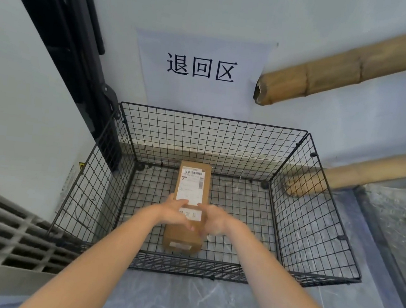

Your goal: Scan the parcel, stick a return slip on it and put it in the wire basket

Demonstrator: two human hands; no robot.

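The parcel [189,208] is gripped from both sides by the left hand [172,214] and right hand [214,221], likely for level lowering into the wire basket [316,219]; the return slip [190,214] lies between them.

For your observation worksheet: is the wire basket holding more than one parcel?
No: only one parcel lies inside the wire basket.

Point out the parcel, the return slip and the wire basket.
parcel [206,180]: head view, bare cardboard right of the shipping label.
return slip [193,215]: head view, middle of the small white strip.
wire basket [209,139]: head view, back wall mesh.
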